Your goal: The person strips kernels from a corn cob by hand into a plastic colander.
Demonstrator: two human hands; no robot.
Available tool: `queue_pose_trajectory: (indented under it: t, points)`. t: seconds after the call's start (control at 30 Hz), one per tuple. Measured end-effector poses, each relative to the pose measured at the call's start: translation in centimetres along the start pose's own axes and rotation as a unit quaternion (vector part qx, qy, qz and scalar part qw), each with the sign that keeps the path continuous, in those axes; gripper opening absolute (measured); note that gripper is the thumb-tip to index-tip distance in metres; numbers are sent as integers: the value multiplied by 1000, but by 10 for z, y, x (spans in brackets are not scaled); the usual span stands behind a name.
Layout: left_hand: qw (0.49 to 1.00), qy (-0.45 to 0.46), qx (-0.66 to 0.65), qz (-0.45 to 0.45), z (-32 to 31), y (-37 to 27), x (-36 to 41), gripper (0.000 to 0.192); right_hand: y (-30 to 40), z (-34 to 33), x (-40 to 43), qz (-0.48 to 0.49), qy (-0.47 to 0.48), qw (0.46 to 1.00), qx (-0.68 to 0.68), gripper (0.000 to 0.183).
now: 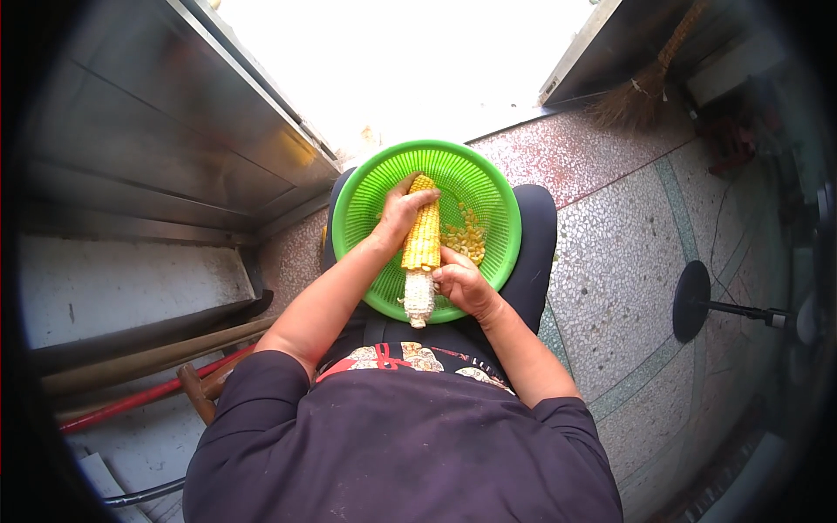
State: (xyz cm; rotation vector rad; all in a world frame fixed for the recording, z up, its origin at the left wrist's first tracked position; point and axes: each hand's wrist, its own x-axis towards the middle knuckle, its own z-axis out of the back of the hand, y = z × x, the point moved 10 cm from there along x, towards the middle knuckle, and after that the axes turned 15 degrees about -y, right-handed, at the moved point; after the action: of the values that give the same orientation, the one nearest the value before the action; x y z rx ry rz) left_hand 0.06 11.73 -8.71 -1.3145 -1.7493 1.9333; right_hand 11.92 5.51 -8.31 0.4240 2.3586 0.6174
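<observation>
My left hand grips the upper part of a corn cob, fingers behind it and thumb across its front. Yellow kernels cover the far part of the cob, while its near end is bare and whitish. My right hand touches the cob's right side, thumb and fingers at the border between kernels and bare part. The cob is held over a green plastic basket resting on my lap. Loose kernels lie inside the basket, right of the cob. Part of the basket floor is hidden by my hands.
A metal door stands at the left, before a bright doorway. A straw broom leans at the upper right. A black round stand base sits on the terrazzo floor. Poles, one red, lie at the left.
</observation>
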Motion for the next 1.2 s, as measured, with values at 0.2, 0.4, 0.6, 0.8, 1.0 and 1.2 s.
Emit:
queue_pose_trajectory:
  t: [0.2,0.4,0.6,0.8,1.0,1.2]
  points:
    - [996,-17,30,-81,3,-4,3,63,-2,12,5,42,-52,994,-83,57]
    - [999,-3,-18,-27,5,-2,2,65,4,7,0,57,-15,984,-166,64]
    - [998,-1,-54,-36,5,-3,0,62,0,7,5,-3,-6,999,50,49]
    - [996,-7,-83,-37,6,-2,-1,58,3,7,4,33,-8,999,38,49]
    - [996,-9,-81,-34,6,0,-1,58,7,3,0,61,-3,997,45,48]
    - [996,-24,-85,-8,6,3,3,57,30,-2,-13,213,-15,969,-126,47]
